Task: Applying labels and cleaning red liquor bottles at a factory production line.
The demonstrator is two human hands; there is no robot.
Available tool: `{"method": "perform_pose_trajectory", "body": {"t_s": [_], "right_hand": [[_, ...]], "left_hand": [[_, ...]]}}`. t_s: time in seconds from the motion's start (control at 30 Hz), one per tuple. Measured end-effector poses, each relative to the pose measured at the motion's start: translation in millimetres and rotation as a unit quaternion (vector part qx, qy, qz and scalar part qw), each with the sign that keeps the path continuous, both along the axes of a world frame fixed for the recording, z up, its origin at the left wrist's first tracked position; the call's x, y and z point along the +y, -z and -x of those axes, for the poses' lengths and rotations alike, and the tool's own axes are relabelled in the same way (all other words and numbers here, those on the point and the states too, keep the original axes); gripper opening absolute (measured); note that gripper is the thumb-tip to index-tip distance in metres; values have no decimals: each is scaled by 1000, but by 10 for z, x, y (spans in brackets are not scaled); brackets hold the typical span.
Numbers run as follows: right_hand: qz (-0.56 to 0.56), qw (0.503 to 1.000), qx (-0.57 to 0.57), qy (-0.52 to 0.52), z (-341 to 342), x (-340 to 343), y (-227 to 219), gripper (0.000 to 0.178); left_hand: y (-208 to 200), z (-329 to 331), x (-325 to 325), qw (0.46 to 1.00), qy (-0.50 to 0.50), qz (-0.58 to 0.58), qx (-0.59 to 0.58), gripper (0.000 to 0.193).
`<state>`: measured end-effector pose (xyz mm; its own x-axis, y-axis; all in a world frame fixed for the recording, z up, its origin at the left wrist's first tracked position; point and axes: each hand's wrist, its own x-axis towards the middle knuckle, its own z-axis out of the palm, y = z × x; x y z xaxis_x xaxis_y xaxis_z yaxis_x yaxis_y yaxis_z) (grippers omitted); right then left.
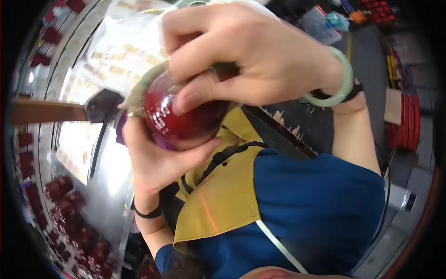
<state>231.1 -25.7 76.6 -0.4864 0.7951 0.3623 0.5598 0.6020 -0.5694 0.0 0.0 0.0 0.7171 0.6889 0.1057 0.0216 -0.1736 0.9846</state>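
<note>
A glossy dark red rounded piece (pixel 193 123), too smeared to name more exactly, is held close in front of my chest. My left hand (pixel 160 160) cups it from below and the left, thumb stretched along its lower side; the other fingers are hidden behind it. From above, my right hand (pixel 251 60) presses its thumb on the shiny face, with its fingers curled over the top. An olive-grey cloth (pixel 141 93) lies against the far left side of the piece. Some purple material (pixel 162 143) shows between the piece and my left palm.
White sheets with brown print (pixel 118 60) lie beyond my hands on the left. A wooden bar (pixel 51 111) with a dark block (pixel 103 106) at its end juts in from the left. Many dark red glossy pieces (pixel 69 207) stand lower left. Red striped stacks (pixel 406 123) are at right.
</note>
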Motion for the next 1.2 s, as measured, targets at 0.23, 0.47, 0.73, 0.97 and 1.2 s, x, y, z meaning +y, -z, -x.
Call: {"method": "perform_pose_trajectory", "body": {"t_s": [0.23, 0.47, 0.73, 0.97, 1.2], "right_hand": [[75, 926, -170, 329, -1682, -1357, -63, 25], [198, 677, -160, 691, -2575, -2956, 2277, 23], [313, 365, -66, 874, -3079, -4210, 3764, 27], [306, 264, -119, 907, -3741, -4979, 4220, 28], [361, 170, -102, 911, -3995, -5032, 4126, 32]], "left_hand": [[266, -586, 40, 993, -19, -64, -100, 91], [512, -439, 109, 996, -56, -70, 20, 56], [684, -225, 76, 973, -160, -79, 144, 45], [607, -545, -137, 963, -171, -111, 179, 39], [643, -613, -192, 964, -154, -113, 184, 39]]}}
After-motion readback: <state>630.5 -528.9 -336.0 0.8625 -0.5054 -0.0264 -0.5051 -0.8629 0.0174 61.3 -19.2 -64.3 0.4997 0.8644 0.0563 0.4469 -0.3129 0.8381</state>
